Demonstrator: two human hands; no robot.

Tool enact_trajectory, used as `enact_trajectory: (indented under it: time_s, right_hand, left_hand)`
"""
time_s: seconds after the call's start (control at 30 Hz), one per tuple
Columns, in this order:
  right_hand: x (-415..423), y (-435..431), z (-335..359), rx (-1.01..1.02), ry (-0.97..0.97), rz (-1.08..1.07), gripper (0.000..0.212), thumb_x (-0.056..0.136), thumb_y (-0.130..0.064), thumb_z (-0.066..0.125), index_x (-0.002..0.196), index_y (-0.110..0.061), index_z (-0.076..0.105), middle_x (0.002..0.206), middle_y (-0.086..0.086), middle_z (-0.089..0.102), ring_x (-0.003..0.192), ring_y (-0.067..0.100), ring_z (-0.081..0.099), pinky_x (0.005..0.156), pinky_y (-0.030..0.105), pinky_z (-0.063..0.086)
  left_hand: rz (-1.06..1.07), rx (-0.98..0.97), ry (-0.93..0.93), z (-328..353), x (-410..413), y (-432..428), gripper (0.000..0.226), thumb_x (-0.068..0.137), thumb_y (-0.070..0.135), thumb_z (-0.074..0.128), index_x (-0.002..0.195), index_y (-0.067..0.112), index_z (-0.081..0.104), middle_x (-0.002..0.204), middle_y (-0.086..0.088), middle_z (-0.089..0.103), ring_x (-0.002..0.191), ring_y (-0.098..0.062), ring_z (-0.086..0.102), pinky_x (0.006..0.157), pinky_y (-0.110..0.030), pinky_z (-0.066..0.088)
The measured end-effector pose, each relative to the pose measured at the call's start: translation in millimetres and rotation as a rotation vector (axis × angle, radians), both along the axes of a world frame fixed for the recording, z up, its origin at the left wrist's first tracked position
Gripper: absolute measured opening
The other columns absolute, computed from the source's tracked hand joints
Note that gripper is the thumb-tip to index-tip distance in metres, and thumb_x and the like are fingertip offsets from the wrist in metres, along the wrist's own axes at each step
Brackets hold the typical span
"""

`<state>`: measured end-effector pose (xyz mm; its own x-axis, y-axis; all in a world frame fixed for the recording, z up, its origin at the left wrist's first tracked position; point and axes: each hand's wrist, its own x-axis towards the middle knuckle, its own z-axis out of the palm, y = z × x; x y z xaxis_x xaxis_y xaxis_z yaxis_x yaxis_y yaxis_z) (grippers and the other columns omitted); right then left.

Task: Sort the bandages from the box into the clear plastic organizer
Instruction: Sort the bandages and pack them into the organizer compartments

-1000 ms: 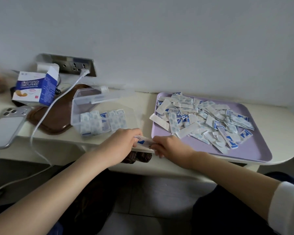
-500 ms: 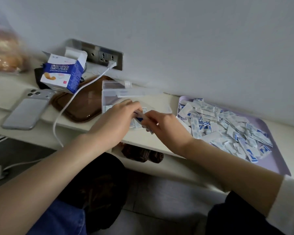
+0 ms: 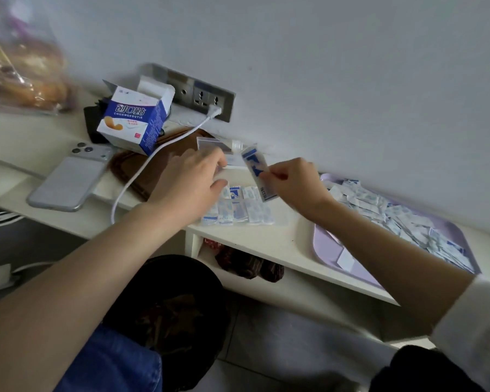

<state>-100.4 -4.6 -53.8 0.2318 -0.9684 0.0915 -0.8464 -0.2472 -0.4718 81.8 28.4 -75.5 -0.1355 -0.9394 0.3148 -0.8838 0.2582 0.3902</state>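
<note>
My right hand [image 3: 293,183] pinches one wrapped bandage [image 3: 256,169], white with blue print, held upright above the clear plastic organizer [image 3: 239,206]. Inside the organizer lie several bandages in rows [image 3: 238,212]. My left hand [image 3: 190,182] hovers over the organizer's left part with fingers loosely bent, holding nothing I can see. The blue and white bandage box [image 3: 133,120] stands open at the back left. A lilac tray [image 3: 348,267] on the right carries a heap of loose bandages [image 3: 402,222].
A phone [image 3: 68,179] lies face down at the left, beside a brown tray [image 3: 142,171]. A white cable [image 3: 153,162] runs from the wall socket [image 3: 207,99] across it. A bag of bread [image 3: 20,77] sits far left. Dark items [image 3: 246,263] lie on the shelf below.
Both hands moved from the desk's front edge up over the organizer. My left hand let go of the bandage; my right hand alone holds it upright.
</note>
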Motion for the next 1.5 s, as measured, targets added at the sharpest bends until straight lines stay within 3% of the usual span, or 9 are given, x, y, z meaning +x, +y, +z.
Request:
enact_trajectory:
  time_s: [0.13,0.23,0.37,0.43,0.63,0.9,1.13,1.27,1.5]
  right_hand:
    - [0,-27,-6,0.173,0.045,-0.159,0.041,0.087,-0.016,0.055,0.047,-0.016,0.047,0.048,0.001,0.038,0.045,0.014,0.029,0.03,0.013,0.024]
    - [7,-38,-14,0.315,0.015,-0.197,0.02,0.087,-0.019,0.057,0.082,-0.008,0.073,0.065,0.006,0.061,0.046,0.006,0.046,0.03,0.006,0.028]
    - [22,-47,-28,0.46,0.053,-0.184,0.03,0.084,-0.019,0.062,0.105,0.002,0.066,0.089,0.011,0.066,0.063,0.014,0.06,0.056,0.015,0.051]
    - [29,-47,-31,0.487,0.166,-0.154,0.04,0.084,-0.025,0.064,0.112,0.003,0.059,0.094,0.011,0.061,0.078,0.019,0.056,0.068,0.025,0.048]
    - [40,-48,-30,0.553,0.226,-0.151,0.025,0.086,-0.02,0.064,0.102,-0.006,0.051,0.071,0.001,0.047,0.058,0.01,0.046,0.049,0.017,0.038]
    - [50,-53,-35,0.613,0.296,-0.071,0.037,0.091,-0.022,0.057,0.121,-0.001,0.05,0.099,0.009,0.057,0.08,0.018,0.055,0.062,0.021,0.046]
    - [51,-51,-33,0.571,0.332,-0.05,0.035,0.093,-0.029,0.053,0.113,0.0,0.053,0.092,0.009,0.056,0.076,0.02,0.054,0.064,0.023,0.046]
    - [53,-49,-33,0.572,0.355,-0.045,0.026,0.095,-0.03,0.048,0.094,-0.004,0.049,0.072,0.004,0.047,0.058,0.013,0.043,0.05,0.02,0.036]
    - [54,-49,-33,0.528,0.306,-0.048,0.027,0.096,-0.024,0.045,0.076,-0.006,0.044,0.074,0.006,0.048,0.067,0.019,0.048,0.054,0.022,0.037]
  left_hand:
    - [0.019,0.157,-0.199,-4,6,4,0.029,0.09,0.045,0.053,0.114,0.03,0.053,0.123,0.007,0.055,0.112,-0.02,0.045,0.095,-0.039,0.031]
    - [0.005,0.184,-0.217,-5,6,7,0.02,0.09,0.049,0.05,0.102,0.035,0.06,0.114,0.007,0.058,0.11,-0.018,0.044,0.094,-0.038,0.029]
    - [0.007,0.196,-0.24,-8,4,10,0.019,0.092,0.044,0.052,0.101,0.033,0.064,0.113,0.007,0.058,0.111,-0.018,0.044,0.094,-0.037,0.03]
    - [0.01,0.181,-0.228,-9,4,10,0.018,0.093,0.041,0.051,0.1,0.032,0.064,0.113,0.006,0.058,0.11,-0.018,0.043,0.094,-0.036,0.029]
    - [0.01,0.125,-0.201,-7,-1,14,0.009,0.093,0.035,0.052,0.098,0.027,0.055,0.109,0.006,0.058,0.108,-0.017,0.044,0.094,-0.034,0.032]
    - [0.01,0.12,-0.161,-7,-3,16,0.01,0.094,0.029,0.054,0.088,0.029,0.046,0.103,0.005,0.061,0.103,-0.017,0.045,0.089,-0.033,0.034]
    - [0.011,0.112,-0.139,-8,-4,17,0.003,0.094,0.028,0.053,0.095,0.026,0.052,0.106,0.004,0.062,0.104,-0.017,0.045,0.089,-0.033,0.034]
    - [0.013,0.104,-0.158,-10,-5,16,0.003,0.094,0.029,0.052,0.095,0.026,0.052,0.105,0.003,0.062,0.103,-0.018,0.046,0.089,-0.033,0.035]
    - [0.008,0.082,-0.143,-11,-5,17,0.003,0.094,0.026,0.051,0.096,0.025,0.054,0.102,0.003,0.062,0.101,-0.018,0.046,0.087,-0.032,0.034]
